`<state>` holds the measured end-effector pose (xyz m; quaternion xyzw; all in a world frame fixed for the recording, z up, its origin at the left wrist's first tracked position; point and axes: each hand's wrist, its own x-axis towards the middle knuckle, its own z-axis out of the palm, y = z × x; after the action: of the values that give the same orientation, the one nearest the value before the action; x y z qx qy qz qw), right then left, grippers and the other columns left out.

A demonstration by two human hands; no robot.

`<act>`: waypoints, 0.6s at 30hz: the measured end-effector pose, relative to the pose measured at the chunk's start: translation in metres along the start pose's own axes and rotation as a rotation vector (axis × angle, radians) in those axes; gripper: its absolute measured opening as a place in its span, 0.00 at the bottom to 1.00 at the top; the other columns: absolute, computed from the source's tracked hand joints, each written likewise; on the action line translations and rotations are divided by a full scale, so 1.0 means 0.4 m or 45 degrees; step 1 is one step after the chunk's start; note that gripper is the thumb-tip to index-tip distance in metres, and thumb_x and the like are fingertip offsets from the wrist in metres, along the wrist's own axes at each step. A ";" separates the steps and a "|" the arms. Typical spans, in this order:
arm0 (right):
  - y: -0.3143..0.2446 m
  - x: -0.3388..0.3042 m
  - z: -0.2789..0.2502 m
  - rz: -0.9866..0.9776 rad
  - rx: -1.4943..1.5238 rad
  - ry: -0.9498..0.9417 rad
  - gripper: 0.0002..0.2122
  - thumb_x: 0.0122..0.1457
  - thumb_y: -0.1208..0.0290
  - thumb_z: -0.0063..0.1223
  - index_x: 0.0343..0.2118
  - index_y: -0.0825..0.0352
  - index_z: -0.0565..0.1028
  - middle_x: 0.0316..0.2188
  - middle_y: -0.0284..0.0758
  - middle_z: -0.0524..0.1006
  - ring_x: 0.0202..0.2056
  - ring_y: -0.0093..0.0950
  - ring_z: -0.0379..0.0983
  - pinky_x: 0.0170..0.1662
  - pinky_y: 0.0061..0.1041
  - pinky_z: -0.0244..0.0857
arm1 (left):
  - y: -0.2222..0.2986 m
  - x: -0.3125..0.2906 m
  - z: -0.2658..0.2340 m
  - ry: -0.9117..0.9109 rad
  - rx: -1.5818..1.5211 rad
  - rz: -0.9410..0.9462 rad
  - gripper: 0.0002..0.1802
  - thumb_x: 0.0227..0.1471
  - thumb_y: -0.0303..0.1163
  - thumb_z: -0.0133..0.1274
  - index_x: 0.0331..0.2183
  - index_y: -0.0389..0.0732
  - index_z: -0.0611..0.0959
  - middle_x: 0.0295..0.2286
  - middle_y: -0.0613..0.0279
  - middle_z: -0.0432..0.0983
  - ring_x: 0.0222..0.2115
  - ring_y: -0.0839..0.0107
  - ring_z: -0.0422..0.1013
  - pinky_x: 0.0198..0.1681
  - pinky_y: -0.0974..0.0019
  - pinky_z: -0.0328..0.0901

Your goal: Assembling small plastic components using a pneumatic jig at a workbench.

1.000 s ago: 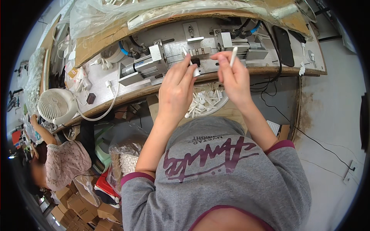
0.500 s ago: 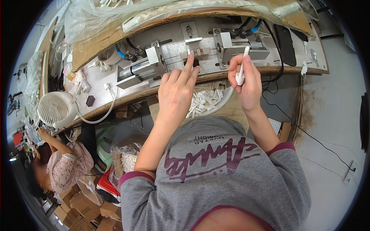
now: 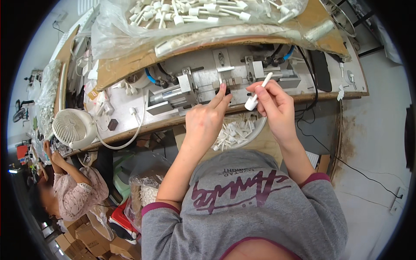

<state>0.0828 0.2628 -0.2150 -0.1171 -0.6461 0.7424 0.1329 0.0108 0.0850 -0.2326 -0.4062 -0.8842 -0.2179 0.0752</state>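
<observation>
My left hand (image 3: 203,123) reaches to the metal fixture (image 3: 229,81) at the middle of the bench. Its index finger is stretched out, the tip at a small white part (image 3: 220,78) seated there; the hand grips nothing. Between thumb and fingers, my right hand (image 3: 277,108) holds a white plastic stick with a cap-like end (image 3: 251,103). The stick tilts, cap toward the lower left and rounded tip toward the upper right. Below the bench edge, between my forearms, several small white pieces (image 3: 234,132) lie in a round container (image 3: 259,135), partly hidden by my left hand.
Metal cylinders (image 3: 171,97) flank the fixture, with blue and black hoses. Behind, a cardboard sheet (image 3: 125,65) and plastic bag (image 3: 117,30) bear many white capped sticks (image 3: 195,11). A white fan (image 3: 74,128) stands left, a black phone (image 3: 320,71) right. Another person (image 3: 80,190) sits far left.
The capped stick in my right hand has swung from nearly upright to a slant, its cap now lower left. My left finger stays at the fixture. The view has shifted, showing more behind the bench.
</observation>
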 end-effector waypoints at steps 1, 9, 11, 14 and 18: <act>-0.004 0.010 0.005 0.048 0.032 -0.020 0.08 0.64 0.70 0.51 0.38 0.70 0.78 0.28 0.26 0.71 0.23 0.11 0.63 0.25 0.12 0.56 | 0.002 0.001 -0.010 0.018 -0.063 -0.008 0.19 0.45 0.30 0.62 0.43 0.45 0.83 0.43 0.62 0.80 0.23 0.66 0.78 0.26 0.68 0.70; -0.052 0.132 0.059 0.113 -0.049 -0.313 0.11 0.60 0.66 0.58 0.40 0.69 0.78 0.22 0.27 0.76 0.18 0.13 0.67 0.21 0.14 0.59 | 0.028 0.009 -0.081 0.463 -0.598 0.042 0.23 0.40 0.20 0.66 0.42 0.37 0.84 0.31 0.59 0.80 0.28 0.71 0.77 0.32 0.71 0.71; -0.085 0.198 0.072 -0.176 -0.343 -0.179 0.13 0.58 0.64 0.60 0.40 0.69 0.78 0.23 0.28 0.77 0.19 0.15 0.69 0.22 0.17 0.62 | 0.026 -0.003 -0.089 0.390 -0.609 -0.041 0.20 0.39 0.20 0.66 0.40 0.38 0.85 0.35 0.58 0.78 0.29 0.73 0.76 0.31 0.70 0.72; -0.162 0.349 0.053 -0.863 -1.030 0.064 0.20 0.51 0.63 0.63 0.44 0.70 0.76 0.28 0.35 0.79 0.26 0.23 0.73 0.32 0.22 0.68 | 0.012 -0.027 -0.052 0.295 -0.457 -0.047 0.18 0.40 0.22 0.66 0.38 0.39 0.85 0.39 0.60 0.75 0.29 0.72 0.75 0.29 0.69 0.72; -0.193 0.558 0.040 -1.048 -1.750 0.074 0.15 0.50 0.67 0.59 0.37 0.73 0.76 0.31 0.47 0.78 0.31 0.38 0.76 0.36 0.33 0.69 | 0.003 -0.033 0.019 0.228 -0.083 0.025 0.14 0.43 0.28 0.63 0.37 0.41 0.84 0.49 0.58 0.76 0.28 0.67 0.75 0.30 0.66 0.70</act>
<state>-0.1285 0.3357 -0.1369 0.0556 -0.9464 0.0664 0.3111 0.0208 0.0801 -0.2429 -0.3961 -0.8624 -0.2811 0.1427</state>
